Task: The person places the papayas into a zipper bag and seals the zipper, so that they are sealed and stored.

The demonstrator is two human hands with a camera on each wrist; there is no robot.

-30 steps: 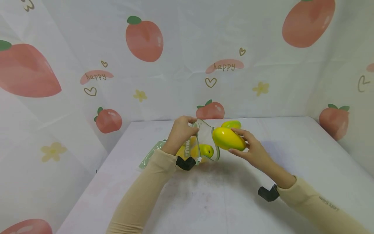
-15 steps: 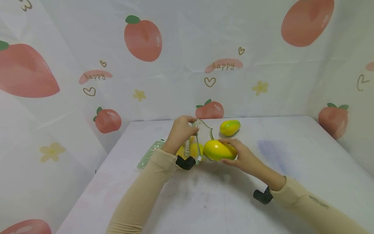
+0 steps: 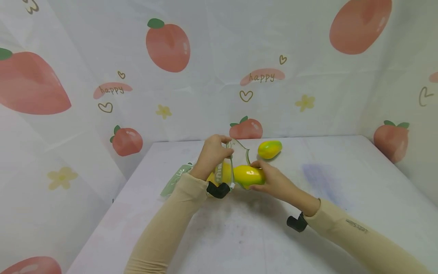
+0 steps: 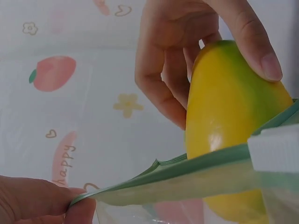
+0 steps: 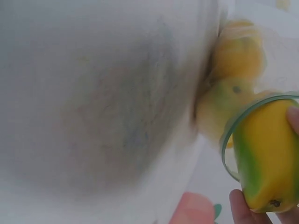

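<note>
My left hand [image 3: 213,156] pinches the top edge of a clear zip bag [image 4: 182,170] with green edging and a white slider [image 4: 275,148], and its mouth gapes toward the right. My right hand [image 3: 275,182] grips a yellow-green mango [image 3: 247,176] by one end, thumb on one side and fingers on the other. That mango's far end is inside the bag's mouth, with the green rim around it in the right wrist view. Deeper in the bag, seen through the plastic, lie more yellow fruits [image 5: 238,56]. The left forearm and hand hide part of the bag in the head view.
Another yellow-green mango [image 3: 269,149] lies on the white table [image 3: 239,236] near its back edge. Left of the bag is a flat, pale green packet [image 3: 175,182]. A fruit-printed cloth [image 3: 208,45] hangs behind the table.
My right hand has moved left and down, taking the mango from beside the bag into its mouth. The left hand keeps its pinch on the edge, nearly still.
</note>
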